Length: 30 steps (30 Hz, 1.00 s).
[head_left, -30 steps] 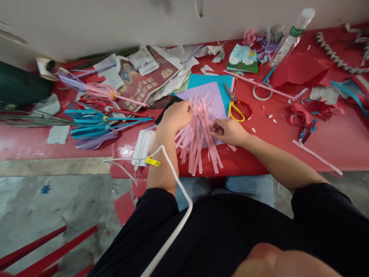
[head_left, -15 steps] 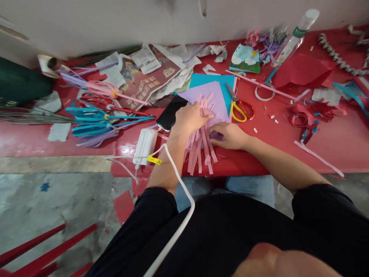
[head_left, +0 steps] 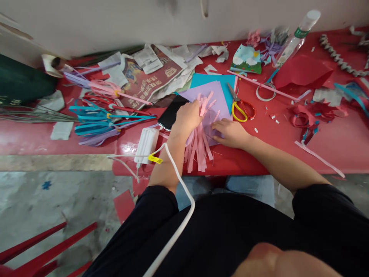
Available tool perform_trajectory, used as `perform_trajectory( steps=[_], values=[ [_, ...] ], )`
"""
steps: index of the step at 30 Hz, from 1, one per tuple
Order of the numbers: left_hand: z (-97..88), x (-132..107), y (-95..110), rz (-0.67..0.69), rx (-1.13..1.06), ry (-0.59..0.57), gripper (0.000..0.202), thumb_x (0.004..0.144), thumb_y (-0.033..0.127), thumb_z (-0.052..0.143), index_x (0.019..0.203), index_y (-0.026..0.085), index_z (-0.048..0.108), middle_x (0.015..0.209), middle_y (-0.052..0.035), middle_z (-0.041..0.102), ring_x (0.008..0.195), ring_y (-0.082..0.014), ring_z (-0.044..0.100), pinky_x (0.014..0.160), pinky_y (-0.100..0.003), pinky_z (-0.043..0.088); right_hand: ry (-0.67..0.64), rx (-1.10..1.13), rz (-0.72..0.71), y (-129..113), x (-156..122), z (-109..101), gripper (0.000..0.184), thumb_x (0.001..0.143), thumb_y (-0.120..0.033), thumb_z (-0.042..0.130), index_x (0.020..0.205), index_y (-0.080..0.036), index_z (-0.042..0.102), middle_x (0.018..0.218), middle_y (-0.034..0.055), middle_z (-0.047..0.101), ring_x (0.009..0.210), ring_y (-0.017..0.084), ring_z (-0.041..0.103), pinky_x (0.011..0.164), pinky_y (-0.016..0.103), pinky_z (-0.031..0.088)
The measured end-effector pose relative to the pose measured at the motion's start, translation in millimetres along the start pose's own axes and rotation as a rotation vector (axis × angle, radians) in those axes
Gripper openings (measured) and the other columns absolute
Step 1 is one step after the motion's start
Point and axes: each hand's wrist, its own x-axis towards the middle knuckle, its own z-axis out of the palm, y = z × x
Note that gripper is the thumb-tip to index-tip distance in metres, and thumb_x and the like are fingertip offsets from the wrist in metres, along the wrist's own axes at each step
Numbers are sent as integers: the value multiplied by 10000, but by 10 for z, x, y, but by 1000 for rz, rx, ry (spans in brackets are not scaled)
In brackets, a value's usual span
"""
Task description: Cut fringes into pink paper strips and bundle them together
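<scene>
My left hand point(head_left: 186, 117) is closed around a bunch of pink paper strips point(head_left: 198, 148) on the red table point(head_left: 288, 142); their ends fan out above and below my fist. My right hand point(head_left: 229, 131) rests just to the right, fingers bent, pressing on the strips and on the lilac paper sheet point(head_left: 215, 102) beneath them. A blue sheet point(head_left: 211, 79) lies under the lilac one. Yellow-and-red scissors point(head_left: 240, 107) lie right of the sheets.
A black phone point(head_left: 171, 111) and a white power bank point(head_left: 146, 140) with cable sit left of my hand. Blue and purple strip bundles point(head_left: 98, 123), newspaper point(head_left: 147, 79), a tape ring point(head_left: 264, 92), a plastic bottle point(head_left: 295, 36) and red paper scraps point(head_left: 305, 115) litter the table.
My left hand has gathered the spread pink strips into a tighter bunch. My right hand slid slightly up beside it, still on the paper.
</scene>
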Motion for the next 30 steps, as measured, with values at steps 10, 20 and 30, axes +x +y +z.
perform_trajectory(
  steps=[10,20,30],
  values=[
    [-20,-10,-47,15,-63,-29,462,918,84,618,1373,151,573,1205,-210,749,1137,-364,733,941,-431,552,80,36,107,41,34,-11,233,1002,-370,654,1097,-175,739,1130,100,789,1001,267,709,802,362,481],
    [-21,118,-195,74,-437,73,448,847,50,657,1240,224,531,798,2,627,769,-214,647,738,-361,457,322,173,106,136,42,69,208,964,-340,690,1098,-186,726,1353,146,720,1106,299,737,932,460,619],
    [107,205,-193,88,-1179,73,423,831,39,551,1167,273,447,959,4,634,703,-159,675,703,-345,548,427,176,130,254,64,107,244,932,-323,697,1136,-189,711,1360,174,669,1250,350,680,1037,557,611]
  ],
)
